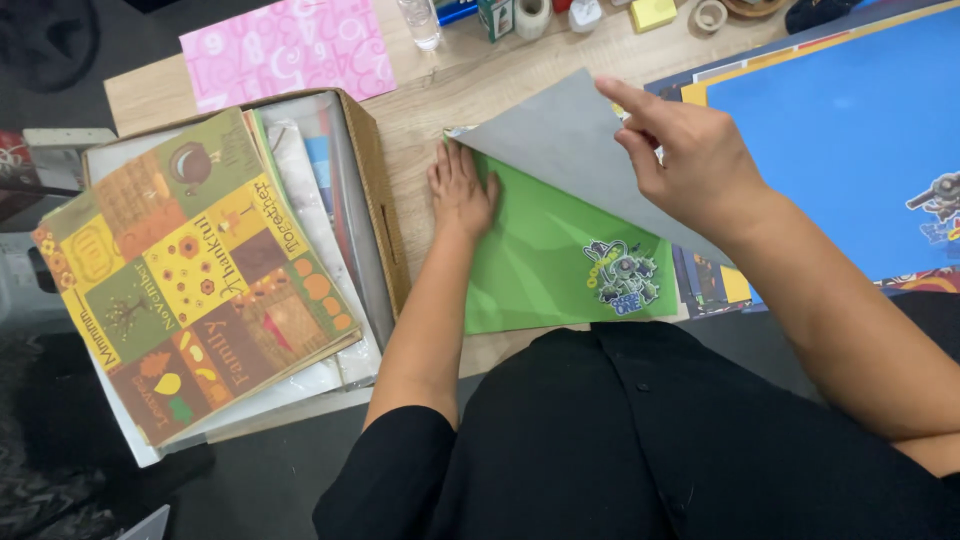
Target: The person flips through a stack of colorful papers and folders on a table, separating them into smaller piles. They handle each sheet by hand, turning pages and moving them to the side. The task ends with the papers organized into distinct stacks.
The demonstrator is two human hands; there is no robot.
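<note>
Head: left hand (pixel 460 190) flat on green sheet (pixel 545 260); right hand (pixel 690 160) apparently lifts corner.

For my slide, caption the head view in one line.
Left hand flattens green patterned paper sheet on wooden table while right hand folds its grey-backed corner over.

A: Any packaging here?

B: One open brown cardboard box (pixel 385 190) at the left, holding a stack of patterned square papers in clear plastic sleeves (pixel 200 270) (autumn browns, yellows, greens on top).

A: Labels?

B: A cartoon robot sticker (pixel 620 277) on the green sheet (pixel 530 260), near centre.
</note>
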